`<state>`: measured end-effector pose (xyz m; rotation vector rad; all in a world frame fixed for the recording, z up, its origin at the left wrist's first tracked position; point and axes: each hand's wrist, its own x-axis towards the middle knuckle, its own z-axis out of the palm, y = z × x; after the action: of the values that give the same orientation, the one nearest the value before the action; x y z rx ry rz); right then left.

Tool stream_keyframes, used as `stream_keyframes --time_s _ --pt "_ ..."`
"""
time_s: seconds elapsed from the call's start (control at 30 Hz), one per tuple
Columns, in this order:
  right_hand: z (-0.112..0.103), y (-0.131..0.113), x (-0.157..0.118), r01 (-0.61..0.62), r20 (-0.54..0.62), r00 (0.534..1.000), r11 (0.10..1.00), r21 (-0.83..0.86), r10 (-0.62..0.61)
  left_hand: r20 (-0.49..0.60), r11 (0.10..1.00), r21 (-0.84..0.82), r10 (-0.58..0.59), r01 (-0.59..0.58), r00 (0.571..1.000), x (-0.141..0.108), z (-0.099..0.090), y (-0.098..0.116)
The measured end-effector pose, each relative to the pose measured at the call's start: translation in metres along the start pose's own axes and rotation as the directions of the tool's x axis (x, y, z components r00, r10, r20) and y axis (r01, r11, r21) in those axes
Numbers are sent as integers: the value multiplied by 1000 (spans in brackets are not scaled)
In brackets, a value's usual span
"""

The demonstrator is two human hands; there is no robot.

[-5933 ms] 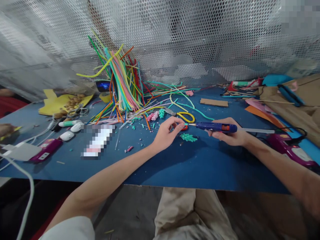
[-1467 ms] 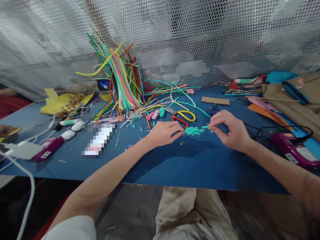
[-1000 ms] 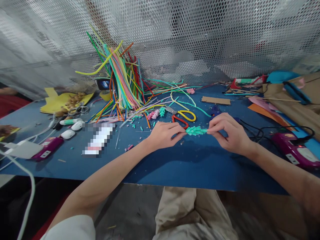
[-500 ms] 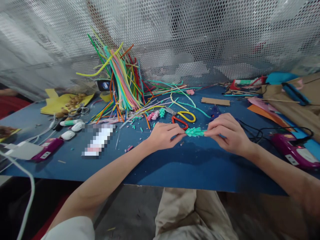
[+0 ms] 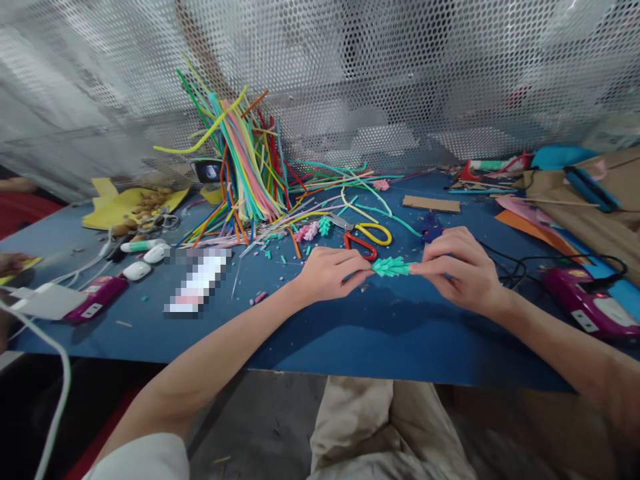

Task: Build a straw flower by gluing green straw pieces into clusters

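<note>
A mint-green flower spike (image 5: 391, 267) of short pipe-cleaner pieces is held level just above the blue table. My left hand (image 5: 331, 273) pinches its left end between thumb and fingertips. At the opposite tip, my right hand (image 5: 463, 270) grips with thumb and forefinger, and its other fingers are curled. Scissors (image 5: 376, 233) with one red and one yellow handle loop lie right behind the spike. Small pink and green spikes (image 5: 313, 231) rest by the scissors' blades. A dark blue glue gun (image 5: 431, 227) is behind my right hand, partly covered by it.
A tall bundle of coloured pipe cleaners (image 5: 245, 160) stands at the back. A blurred-out phone (image 5: 200, 280) lies to the left, near purple power strips (image 5: 97, 298). Cardboard (image 5: 431, 203) and paper scraps are at the right, with cables. Another person's hand shows at the far left edge.
My right hand has shifted slightly to the right, and its fingers have moved on the spike's tip. My left hand stays almost still. A person's hand at the far left has moved.
</note>
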<state>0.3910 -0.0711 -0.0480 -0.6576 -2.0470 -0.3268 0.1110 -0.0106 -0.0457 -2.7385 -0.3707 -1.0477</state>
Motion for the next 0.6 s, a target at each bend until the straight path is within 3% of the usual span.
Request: stream_keyframes --time_s 0.6 --pt "1 -2 0 12 -27 1000 999 -37 -13 -44 999 16 46 -45 998 1 0 1"
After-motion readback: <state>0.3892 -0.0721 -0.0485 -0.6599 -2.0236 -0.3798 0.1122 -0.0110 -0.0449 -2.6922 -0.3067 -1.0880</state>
